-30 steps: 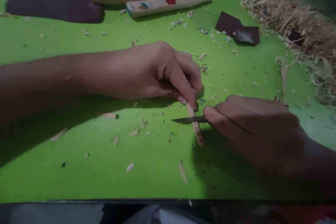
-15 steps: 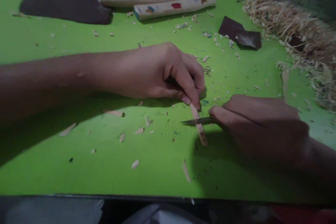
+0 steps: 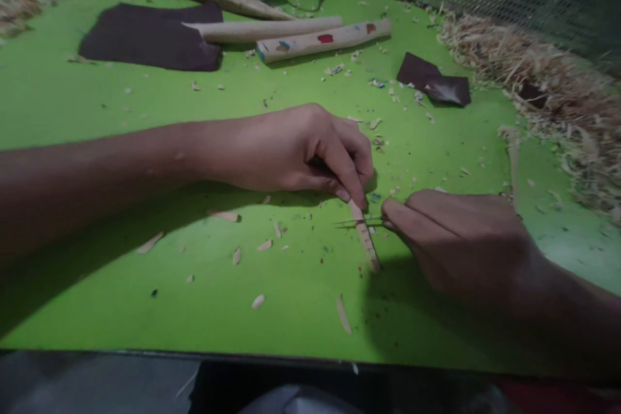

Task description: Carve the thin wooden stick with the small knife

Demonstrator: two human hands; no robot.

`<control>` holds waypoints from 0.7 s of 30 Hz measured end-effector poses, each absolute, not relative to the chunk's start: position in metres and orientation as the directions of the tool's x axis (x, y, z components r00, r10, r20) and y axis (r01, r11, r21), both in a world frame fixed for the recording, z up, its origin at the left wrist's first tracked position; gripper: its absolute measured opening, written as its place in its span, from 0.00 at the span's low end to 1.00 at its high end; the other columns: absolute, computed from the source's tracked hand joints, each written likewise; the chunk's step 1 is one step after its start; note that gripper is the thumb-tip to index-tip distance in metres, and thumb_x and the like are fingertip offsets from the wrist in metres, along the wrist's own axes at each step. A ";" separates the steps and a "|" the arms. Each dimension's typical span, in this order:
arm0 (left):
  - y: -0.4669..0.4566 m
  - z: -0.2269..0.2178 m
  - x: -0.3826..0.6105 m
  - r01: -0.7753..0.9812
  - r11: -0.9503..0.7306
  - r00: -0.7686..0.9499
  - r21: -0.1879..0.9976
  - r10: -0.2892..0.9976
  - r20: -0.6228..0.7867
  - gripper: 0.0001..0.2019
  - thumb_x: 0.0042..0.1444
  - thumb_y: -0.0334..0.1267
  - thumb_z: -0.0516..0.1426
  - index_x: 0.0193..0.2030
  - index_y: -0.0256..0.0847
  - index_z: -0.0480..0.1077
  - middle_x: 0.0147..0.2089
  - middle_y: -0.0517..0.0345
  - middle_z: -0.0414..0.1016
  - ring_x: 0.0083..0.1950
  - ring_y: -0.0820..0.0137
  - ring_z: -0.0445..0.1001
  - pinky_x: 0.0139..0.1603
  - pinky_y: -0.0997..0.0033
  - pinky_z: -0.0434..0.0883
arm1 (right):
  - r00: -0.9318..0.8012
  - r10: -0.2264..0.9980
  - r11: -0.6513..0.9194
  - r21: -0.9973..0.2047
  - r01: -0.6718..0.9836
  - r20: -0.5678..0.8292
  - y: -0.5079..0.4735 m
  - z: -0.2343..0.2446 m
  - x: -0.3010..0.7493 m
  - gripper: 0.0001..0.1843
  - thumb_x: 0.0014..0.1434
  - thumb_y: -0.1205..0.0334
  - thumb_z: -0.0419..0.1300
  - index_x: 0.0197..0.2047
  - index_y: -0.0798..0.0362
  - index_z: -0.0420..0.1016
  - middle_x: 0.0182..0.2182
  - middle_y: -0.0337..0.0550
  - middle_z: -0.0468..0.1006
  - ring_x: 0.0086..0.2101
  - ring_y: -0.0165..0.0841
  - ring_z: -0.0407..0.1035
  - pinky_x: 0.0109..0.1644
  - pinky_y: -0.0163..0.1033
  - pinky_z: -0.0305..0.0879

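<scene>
"Why are things set like that?"
"From my remote seat, I see the fingers (image 3: 353, 181) of the left hand (image 3: 315, 152) clamped on a thin wooden stick (image 3: 367, 247) between the hands, presumably steadying its far end; the right hand (image 3: 460, 239) pinches a knife (image 3: 345, 223) across it."
"Any lettering?"
"None I can read; the paint-dabbed rod (image 3: 301, 46), far on the worktop (image 3: 204, 317), shows only colours."
</scene>
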State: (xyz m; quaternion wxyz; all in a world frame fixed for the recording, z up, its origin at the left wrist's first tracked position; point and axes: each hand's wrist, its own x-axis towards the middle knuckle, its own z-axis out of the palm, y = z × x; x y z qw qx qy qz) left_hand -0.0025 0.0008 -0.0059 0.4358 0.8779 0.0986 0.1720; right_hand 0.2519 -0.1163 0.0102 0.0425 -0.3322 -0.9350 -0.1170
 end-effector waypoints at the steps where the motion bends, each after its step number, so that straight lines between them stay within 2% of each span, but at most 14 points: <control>1: 0.001 -0.006 -0.002 0.020 -0.594 0.918 0.804 0.331 0.221 0.10 0.65 0.32 0.66 0.46 0.52 0.89 0.50 0.51 0.86 0.51 0.64 0.82 0.54 0.67 0.79 | -0.773 0.611 0.749 0.189 0.634 0.173 -0.117 0.011 0.250 0.19 0.66 0.75 0.47 0.32 0.50 0.75 0.21 0.38 0.61 0.22 0.36 0.54 0.26 0.46 0.42; 5: 0.000 -0.007 -0.002 0.026 -0.578 0.916 0.815 0.340 0.212 0.09 0.65 0.33 0.66 0.45 0.52 0.89 0.49 0.51 0.86 0.49 0.63 0.82 0.53 0.65 0.80 | -0.791 0.579 0.762 0.215 0.611 0.196 -0.117 0.016 0.248 0.18 0.63 0.77 0.48 0.30 0.49 0.72 0.20 0.37 0.62 0.21 0.35 0.56 0.25 0.45 0.47; 10: 0.000 -0.006 -0.002 0.029 -0.596 0.923 0.802 0.325 0.208 0.10 0.67 0.34 0.65 0.46 0.52 0.89 0.49 0.52 0.86 0.50 0.64 0.82 0.51 0.67 0.79 | -0.851 0.494 0.813 0.253 0.524 0.175 -0.109 0.022 0.253 0.19 0.65 0.76 0.46 0.37 0.53 0.77 0.26 0.39 0.73 0.23 0.33 0.64 0.27 0.41 0.52; 14: 0.001 -0.006 -0.002 0.021 -0.624 0.926 0.781 0.307 0.221 0.10 0.68 0.35 0.64 0.47 0.52 0.89 0.49 0.51 0.86 0.50 0.64 0.82 0.50 0.68 0.79 | -0.873 0.463 0.844 0.222 0.488 0.156 -0.103 0.019 0.257 0.19 0.67 0.76 0.46 0.39 0.55 0.78 0.26 0.40 0.75 0.24 0.33 0.65 0.29 0.41 0.53; 18: 0.001 -0.006 -0.001 0.015 -0.631 0.924 0.776 0.305 0.231 0.10 0.68 0.36 0.64 0.46 0.54 0.89 0.49 0.52 0.86 0.49 0.64 0.82 0.50 0.67 0.79 | -0.861 0.472 0.853 0.146 0.500 0.191 -0.101 0.012 0.259 0.16 0.67 0.77 0.51 0.40 0.55 0.79 0.28 0.41 0.78 0.26 0.32 0.67 0.30 0.40 0.55; 21: 0.001 -0.007 -0.001 0.013 -0.623 0.921 0.782 0.312 0.233 0.09 0.67 0.36 0.65 0.46 0.52 0.89 0.48 0.51 0.86 0.48 0.64 0.81 0.51 0.65 0.79 | -0.794 0.526 0.840 -0.043 0.540 0.305 -0.102 0.008 0.259 0.12 0.72 0.73 0.55 0.42 0.55 0.80 0.32 0.42 0.82 0.29 0.32 0.73 0.33 0.38 0.62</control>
